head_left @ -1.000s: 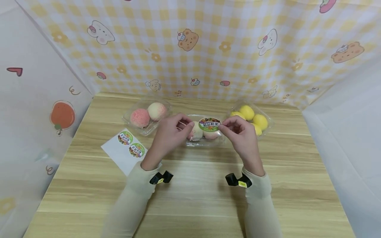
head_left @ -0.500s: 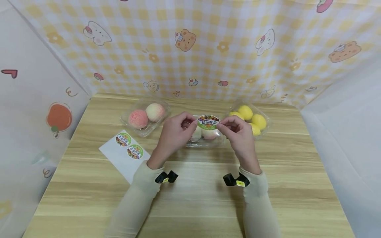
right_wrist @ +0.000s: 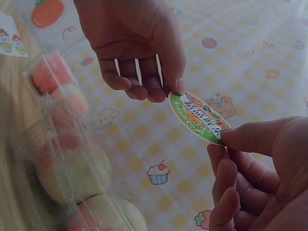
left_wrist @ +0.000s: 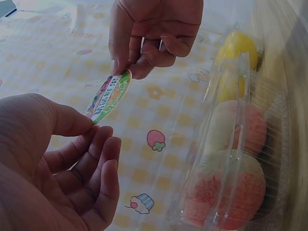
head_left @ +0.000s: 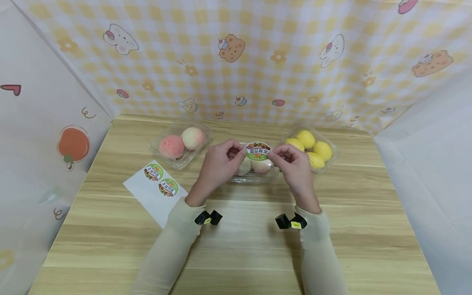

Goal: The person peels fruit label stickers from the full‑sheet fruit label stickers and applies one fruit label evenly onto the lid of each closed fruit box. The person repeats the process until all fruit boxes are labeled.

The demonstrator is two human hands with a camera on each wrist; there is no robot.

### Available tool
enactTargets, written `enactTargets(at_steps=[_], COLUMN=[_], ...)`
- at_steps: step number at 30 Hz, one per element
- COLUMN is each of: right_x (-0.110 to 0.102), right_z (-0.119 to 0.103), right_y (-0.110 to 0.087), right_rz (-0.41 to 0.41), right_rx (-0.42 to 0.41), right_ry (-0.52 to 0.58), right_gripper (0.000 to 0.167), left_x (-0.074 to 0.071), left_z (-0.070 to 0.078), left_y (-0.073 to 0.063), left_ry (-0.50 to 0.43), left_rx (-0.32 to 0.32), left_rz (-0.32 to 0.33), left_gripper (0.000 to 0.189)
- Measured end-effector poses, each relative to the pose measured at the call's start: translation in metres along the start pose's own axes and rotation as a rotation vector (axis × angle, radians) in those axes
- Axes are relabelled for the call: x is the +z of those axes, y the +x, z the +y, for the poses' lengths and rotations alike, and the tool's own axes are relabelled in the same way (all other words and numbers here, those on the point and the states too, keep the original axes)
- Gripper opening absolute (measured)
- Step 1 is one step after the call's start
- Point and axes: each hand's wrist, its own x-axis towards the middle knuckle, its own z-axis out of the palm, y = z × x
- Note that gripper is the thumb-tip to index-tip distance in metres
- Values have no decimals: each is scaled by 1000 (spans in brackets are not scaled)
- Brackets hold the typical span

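An oval fruit sticker with a colourful fruit print and a green lower edge is stretched between both hands. My left hand pinches its left end between thumb and forefinger. Its right end is pinched the same way by my right hand. In both wrist views the sticker hangs in the air, apart from the box. Beneath it in the head view lies a clear plastic box with two pale pink peaches, partly covered by the hands and sticker.
At the back left stands another clear box with two peaches. A clear box of several lemons sits at the back right. A white sheet bearing two round stickers lies left of my left forearm. A checked cloth hangs behind the table.
My left hand has moved right and now pinches the sticker's left end, which was free a second ago. The right hand has shifted slightly left with the sticker.
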Motion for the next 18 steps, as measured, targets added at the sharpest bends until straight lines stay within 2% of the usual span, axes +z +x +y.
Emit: enactTargets(at_steps=[4, 11, 18], right_x=[1, 5, 10], right_z=[3, 9, 17], right_y=[2, 6, 9], right_rz=[6, 10, 34], right_rx=[4, 9, -16], right_ry=[-32, -74, -139], right_gripper=[17, 16, 14], left_x=[3, 9, 15], left_z=[-3, -11, -20], left_y=[2, 5, 7], left_ry=[11, 59, 129], left_rx=[-24, -85, -103], left_rz=[-7, 4, 26], left_gripper=[12, 16, 19])
